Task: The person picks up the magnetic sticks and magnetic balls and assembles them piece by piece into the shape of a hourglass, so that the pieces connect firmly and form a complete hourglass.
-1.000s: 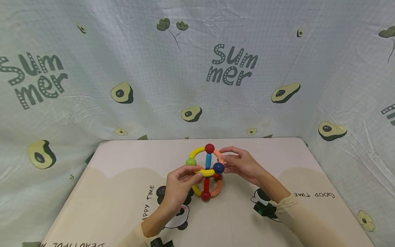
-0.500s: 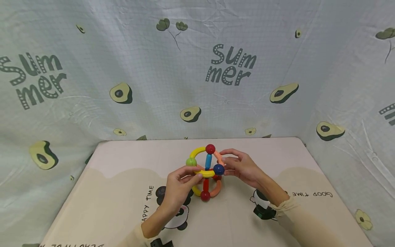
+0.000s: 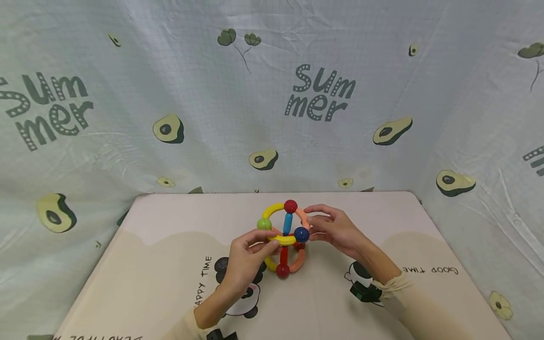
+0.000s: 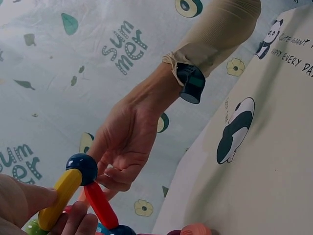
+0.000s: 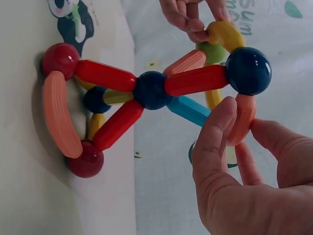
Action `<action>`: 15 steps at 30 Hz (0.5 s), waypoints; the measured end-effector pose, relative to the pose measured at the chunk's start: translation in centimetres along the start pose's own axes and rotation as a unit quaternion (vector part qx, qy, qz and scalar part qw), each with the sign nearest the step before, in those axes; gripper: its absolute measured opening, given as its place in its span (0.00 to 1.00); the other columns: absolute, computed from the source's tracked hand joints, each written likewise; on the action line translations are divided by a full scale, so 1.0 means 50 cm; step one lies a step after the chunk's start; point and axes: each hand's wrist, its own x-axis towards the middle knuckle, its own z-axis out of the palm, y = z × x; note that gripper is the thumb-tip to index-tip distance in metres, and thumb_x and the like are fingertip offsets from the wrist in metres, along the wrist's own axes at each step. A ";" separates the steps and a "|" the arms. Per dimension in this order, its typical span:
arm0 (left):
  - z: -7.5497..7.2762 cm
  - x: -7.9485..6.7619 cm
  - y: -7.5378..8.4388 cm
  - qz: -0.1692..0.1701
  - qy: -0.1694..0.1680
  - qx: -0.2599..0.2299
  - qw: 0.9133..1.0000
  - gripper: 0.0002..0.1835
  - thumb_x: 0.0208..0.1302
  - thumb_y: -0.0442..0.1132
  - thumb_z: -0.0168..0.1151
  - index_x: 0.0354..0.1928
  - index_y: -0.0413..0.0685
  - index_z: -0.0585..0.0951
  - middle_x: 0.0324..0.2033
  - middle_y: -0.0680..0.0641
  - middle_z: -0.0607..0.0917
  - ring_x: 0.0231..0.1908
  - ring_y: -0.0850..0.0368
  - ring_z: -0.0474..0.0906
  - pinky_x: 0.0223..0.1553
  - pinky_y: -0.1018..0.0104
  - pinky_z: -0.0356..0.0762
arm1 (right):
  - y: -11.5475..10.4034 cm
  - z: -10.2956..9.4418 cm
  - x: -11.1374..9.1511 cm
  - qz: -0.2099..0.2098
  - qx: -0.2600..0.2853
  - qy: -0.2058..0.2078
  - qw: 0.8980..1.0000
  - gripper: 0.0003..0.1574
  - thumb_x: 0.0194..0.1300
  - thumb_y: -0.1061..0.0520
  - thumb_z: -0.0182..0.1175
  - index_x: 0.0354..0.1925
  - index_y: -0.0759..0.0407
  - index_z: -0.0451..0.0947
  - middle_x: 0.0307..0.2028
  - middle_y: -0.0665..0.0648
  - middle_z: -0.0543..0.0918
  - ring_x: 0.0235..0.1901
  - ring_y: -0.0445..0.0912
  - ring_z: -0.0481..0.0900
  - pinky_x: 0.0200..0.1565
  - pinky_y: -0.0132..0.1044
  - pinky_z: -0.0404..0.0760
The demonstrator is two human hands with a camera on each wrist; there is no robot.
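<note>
A toy frame of magnetic balls and rods stands on the table, an upper ring above a lower one. My left hand [image 3: 248, 252] pinches the yellow curved rod [image 3: 285, 240] at the ring's near side between thumb and fingers. Opposite it, my right hand [image 3: 333, 226] pinches the salmon curved rod [image 5: 243, 120]. A navy ball [image 3: 301, 234] joins these two rods. The upper ring also has a green ball [image 3: 264, 224] and a red ball [image 3: 291, 206]. In the right wrist view, red rods and a blue rod [image 5: 190, 111] meet at a central navy ball [image 5: 152, 90].
The frame's lower red ball [image 3: 283, 270] rests on the pale table [image 3: 161, 283], which has printed pandas and lettering. Behind rises a hanging cloth [image 3: 212, 94] with avocado prints. A dark device [image 4: 190, 82] is strapped to the right wrist.
Both hands keep their holds on the same rods. The navy ball's side of the upper ring sits very slightly lower; the head view shifts a little.
</note>
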 end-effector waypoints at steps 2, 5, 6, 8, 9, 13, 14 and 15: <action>0.000 0.000 0.000 0.003 0.000 0.001 1.000 0.13 0.67 0.30 0.68 0.52 0.36 0.85 0.50 0.41 0.86 0.48 0.33 0.85 0.49 0.64 0.83 | -0.002 0.000 -0.001 -0.002 -0.004 0.000 1.000 0.31 0.73 0.52 0.64 0.68 0.61 0.70 0.47 0.61 0.86 0.41 0.53 0.87 0.48 0.42 0.86; 0.001 0.000 0.001 0.009 -0.001 0.005 1.000 0.12 0.67 0.30 0.68 0.52 0.37 0.85 0.51 0.41 0.86 0.47 0.36 0.86 0.49 0.63 0.83 | -0.003 0.001 -0.003 -0.006 -0.012 0.003 1.000 0.31 0.73 0.52 0.64 0.68 0.61 0.70 0.47 0.61 0.86 0.41 0.53 0.87 0.48 0.41 0.86; 0.002 0.000 0.001 0.010 -0.001 0.006 1.000 0.12 0.67 0.30 0.68 0.52 0.38 0.85 0.50 0.41 0.86 0.47 0.37 0.87 0.49 0.63 0.83 | -0.003 0.001 -0.004 -0.008 -0.013 0.004 1.000 0.30 0.74 0.52 0.64 0.68 0.61 0.70 0.48 0.61 0.86 0.41 0.53 0.87 0.48 0.41 0.86; 0.002 -0.002 0.001 0.010 0.000 0.010 1.000 0.12 0.67 0.30 0.68 0.51 0.38 0.85 0.50 0.42 0.86 0.46 0.38 0.87 0.48 0.64 0.83 | -0.001 0.000 -0.005 -0.008 -0.016 0.005 1.000 0.30 0.74 0.51 0.63 0.68 0.60 0.70 0.48 0.61 0.86 0.41 0.53 0.87 0.48 0.41 0.86; 0.002 -0.002 0.001 0.010 0.000 0.011 1.000 0.12 0.67 0.30 0.68 0.51 0.38 0.85 0.50 0.42 0.86 0.46 0.38 0.87 0.48 0.64 0.83 | 0.000 0.000 -0.006 -0.008 -0.017 0.005 1.000 0.30 0.74 0.51 0.63 0.68 0.60 0.70 0.48 0.61 0.86 0.42 0.53 0.87 0.48 0.41 0.86; 0.004 -0.006 0.001 0.009 -0.001 0.011 1.000 0.12 0.67 0.30 0.68 0.51 0.38 0.85 0.50 0.42 0.86 0.46 0.37 0.87 0.48 0.64 0.83 | 0.004 0.000 -0.009 -0.011 -0.019 0.003 1.000 0.30 0.74 0.51 0.63 0.68 0.61 0.70 0.48 0.61 0.86 0.42 0.53 0.87 0.48 0.41 0.86; 0.004 -0.006 0.001 0.008 -0.001 0.011 1.000 0.12 0.67 0.30 0.68 0.52 0.38 0.85 0.50 0.42 0.86 0.47 0.36 0.87 0.48 0.64 0.83 | 0.004 0.000 -0.010 -0.012 -0.018 0.002 1.000 0.31 0.74 0.51 0.63 0.68 0.61 0.70 0.48 0.61 0.86 0.41 0.53 0.87 0.48 0.41 0.86; 0.004 -0.007 0.001 0.008 -0.001 0.011 1.000 0.12 0.67 0.30 0.68 0.52 0.38 0.85 0.50 0.42 0.86 0.47 0.36 0.86 0.48 0.64 0.83 | 0.004 0.001 -0.011 -0.012 -0.017 0.001 1.000 0.31 0.74 0.51 0.63 0.68 0.61 0.69 0.48 0.61 0.86 0.41 0.53 0.87 0.48 0.41 0.86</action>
